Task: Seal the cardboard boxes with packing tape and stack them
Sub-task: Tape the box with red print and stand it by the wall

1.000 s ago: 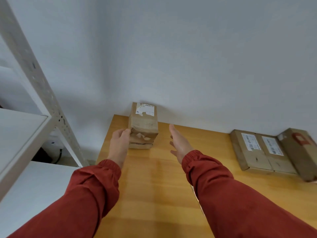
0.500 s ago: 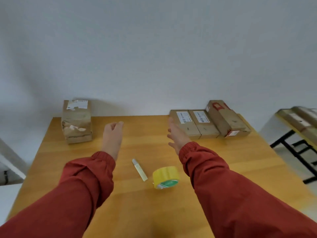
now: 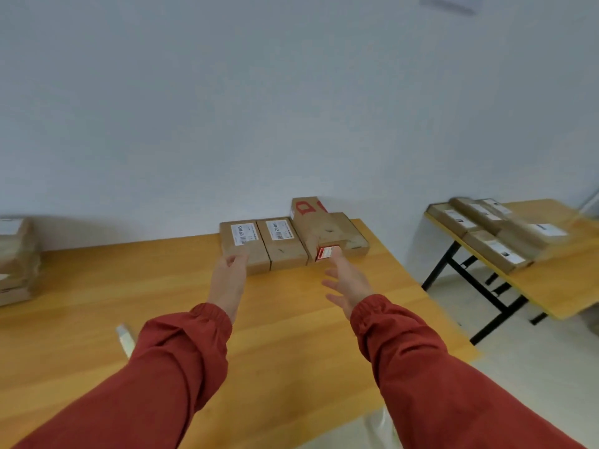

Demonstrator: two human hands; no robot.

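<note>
While both arms in rust-red sleeves stretch forward over the light wooden tabletop point(image 3: 97, 286), the left hand point(image 3: 228, 280) lies at the near left corner of a flat brown cardboard box with a white barcode label point(image 3: 244, 243). Its fingers are loosely curled and clasp nothing; whether they touch the box's edge cannot be told. The right hand point(image 3: 348, 280) is spread, fingers straight and apart, with the forefinger tip at the small red-and-white sticker on the near end of a longer brown cardboard box printed with red letters point(image 3: 327, 228); contact there cannot be told either.

Between these two boxes, touching both, sits a second flat brown cardboard box with a white label point(image 3: 283, 241). All three stand in a row at the far edge of the tabletop, against the pale grey wall point(image 3: 291, 108), with the red-lettered one angled slightly.

At the far left edge of the view a blurred stack of brown cardboard boxes point(image 3: 14, 260) rests on the same tabletop, well apart from the row. A small white stick-shaped object point(image 3: 124, 340), too blurred to identify, lies on the tabletop just beside the left sleeve.

To the right, a separate wooden table with black legs point(image 3: 567, 286) carries several more brown cardboard boxes with white labels point(image 3: 496, 228).
</note>
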